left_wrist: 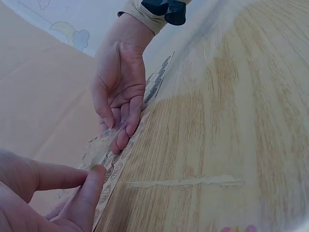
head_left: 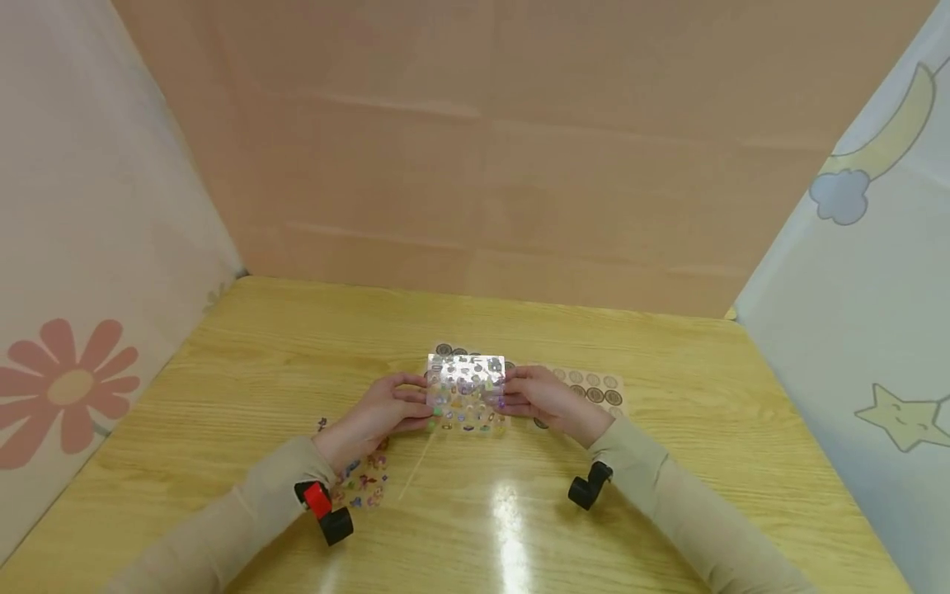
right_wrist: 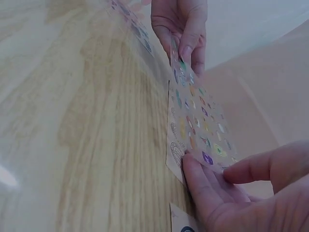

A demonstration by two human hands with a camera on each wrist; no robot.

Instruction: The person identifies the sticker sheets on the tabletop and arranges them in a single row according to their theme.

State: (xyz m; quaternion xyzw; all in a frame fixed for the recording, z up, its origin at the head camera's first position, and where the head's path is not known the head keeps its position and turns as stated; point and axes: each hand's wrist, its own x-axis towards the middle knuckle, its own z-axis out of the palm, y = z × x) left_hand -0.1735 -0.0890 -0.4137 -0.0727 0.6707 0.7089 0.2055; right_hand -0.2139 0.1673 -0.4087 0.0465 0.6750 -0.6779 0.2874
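A clear sticker sheet (head_left: 466, 404) with small colourful motifs is held up over the table between both hands, its upper part bright with glare. At its left edge, my left hand (head_left: 382, 412) pinches it between thumb and fingers. The right hand (head_left: 552, 400) holds the opposite edge; in the right wrist view, thumb and fingers grip a corner of the sticker sheet (right_wrist: 203, 121). Behind and below it lies a sheet with round dark prints (head_left: 444, 350), mostly covered. Another sheet of round prints (head_left: 594, 394) lies partly under the right hand.
A second colourful sticker sheet (head_left: 364, 483) lies by the left forearm, partly hidden by it. On the wooden table (head_left: 668, 511) is a thin pale strip (left_wrist: 183, 182). A peach cloth (head_left: 475, 190) stands behind the table, with patterned cloths at both sides.
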